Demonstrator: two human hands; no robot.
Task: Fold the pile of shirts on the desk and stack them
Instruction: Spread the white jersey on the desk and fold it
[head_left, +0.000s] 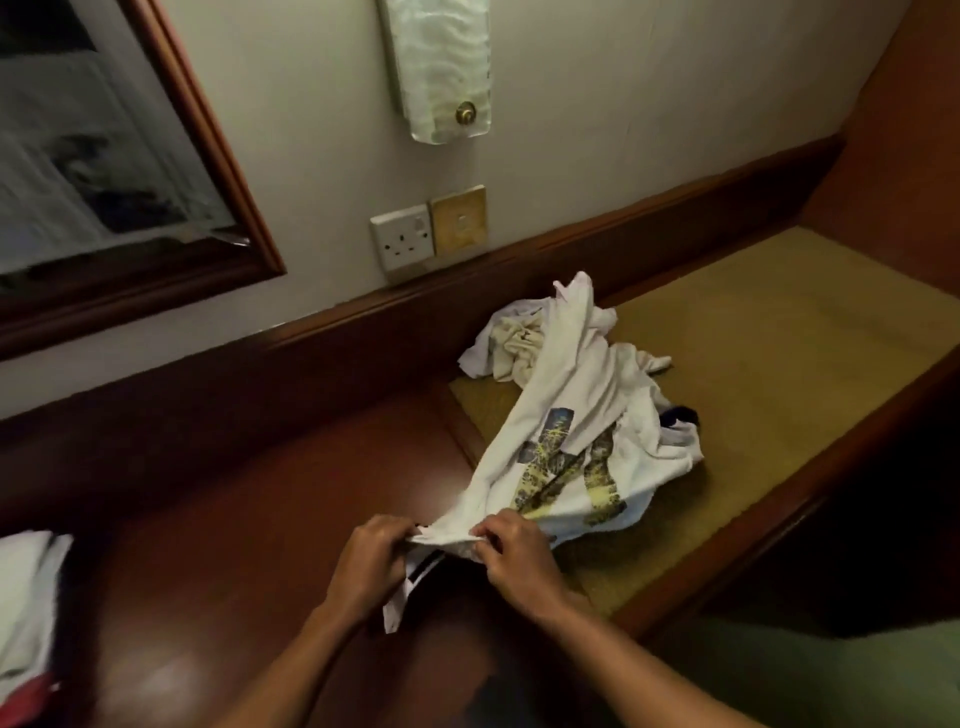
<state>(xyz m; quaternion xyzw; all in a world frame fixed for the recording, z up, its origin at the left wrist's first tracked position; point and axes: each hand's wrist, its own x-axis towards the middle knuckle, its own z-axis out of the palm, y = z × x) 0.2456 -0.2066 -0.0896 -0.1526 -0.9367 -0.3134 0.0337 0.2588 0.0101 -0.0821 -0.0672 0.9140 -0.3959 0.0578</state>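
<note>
Pinching one bunched edge of a white printed shirt (566, 467) between both hands, close together above the near part of the desk (249, 519). Left hand (371, 556): fingers curled, thumb and fingertips closed on the fabric edge. Right hand (514, 553): fingers likewise curled, nipping the same edge just beside the left. Not resolved in this view: whether the gripped edge is hem, collar or shoulder.

Shirt trailing from the grip up and back to the unfolded pile of shirts (540, 338), still draped over it on the tan desk pad (779, 338). Dark-trimmed cloth hanging under the hands, identity unclear. More pale cloth (26, 597) at the far left edge of the desk, possibly the finished stack; too cropped to confirm.

Handling, as judged: light, limp, non-slippery, non-fragile; no stiffness to hold any shape; prone to dragging neighbouring garments off the pile when lifted. Recommended hold: two separated points on one straight seam, preferably both shoulders, pinched thumb over fingers. Spreading the hands apart along the edge advised before lifting clear, then laying flat on the bare wood for folding.
</note>
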